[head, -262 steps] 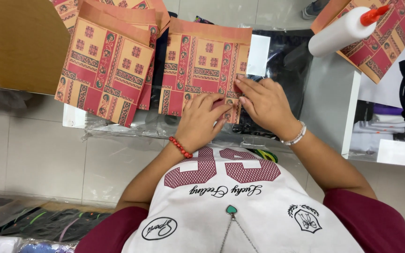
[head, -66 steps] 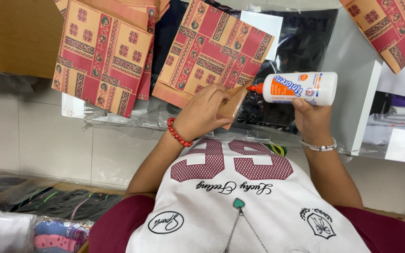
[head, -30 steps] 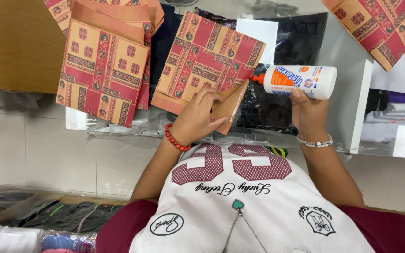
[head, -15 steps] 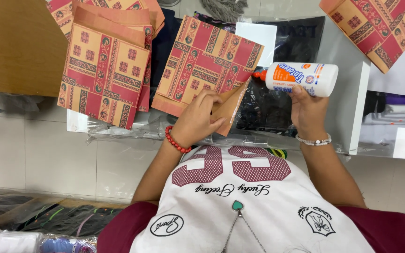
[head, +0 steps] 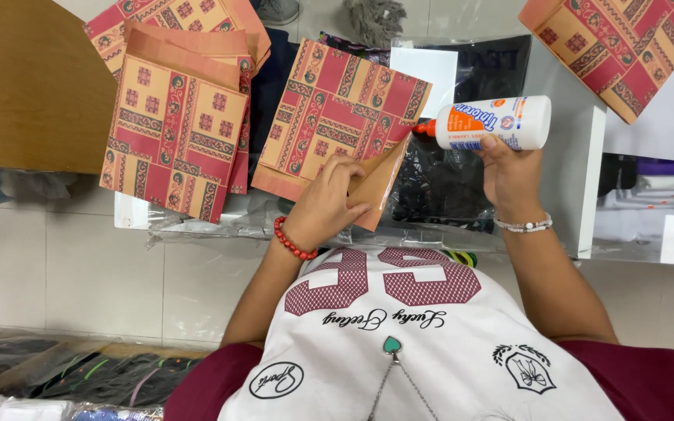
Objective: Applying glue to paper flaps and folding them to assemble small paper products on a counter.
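My left hand (head: pixel 328 204), with a red bead bracelet, pinches the plain brown flap (head: pixel 380 181) of a red and orange patterned paper bag (head: pixel 335 115) lying flat on the glass table. My right hand (head: pixel 511 173), with a white bracelet, grips a white glue bottle (head: pixel 487 122) held sideways. Its orange nozzle touches the edge of the bag's flap.
A stack of similar patterned bags (head: pixel 175 125) lies to the left, beside a brown board (head: pixel 29 86). Another patterned bag (head: pixel 616 47) sits at the top right. A white card (head: pixel 423 68) and dark fabric (head: pixel 446 187) lie under the glass table (head: pixel 567 183).
Earlier both hands pressed a bag flat and the bottle stood upright at the right. Now the right hand holds the bottle sideways against the flap, which the left hand lifts.
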